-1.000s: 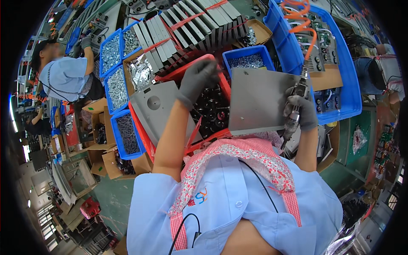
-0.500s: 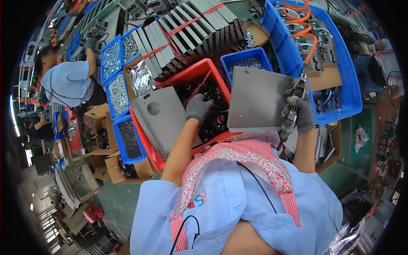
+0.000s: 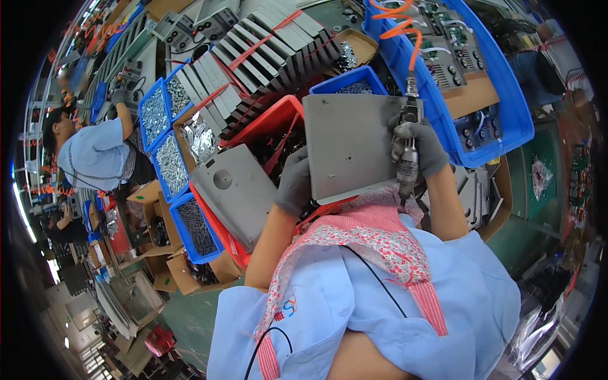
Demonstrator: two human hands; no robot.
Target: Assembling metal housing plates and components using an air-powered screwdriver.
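Your left hand point(image 3: 293, 183) grips the grey plate's point(image 3: 351, 142) left edge over the red bin point(image 3: 269, 120), your right hand point(image 3: 418, 149) clasps the driver point(image 3: 408, 142) at its right edge; fastening looks underway, not finished.

The left hand point(image 3: 294, 183)'s fingertips vanish behind the edge of the grey metal plate point(image 3: 351, 142), so their grip cannot be told. Below the right hand point(image 3: 418, 151)'s fingers, the pneumatic screwdriver point(image 3: 408, 136)'s tip is hidden behind the apron point(image 3: 373, 234).
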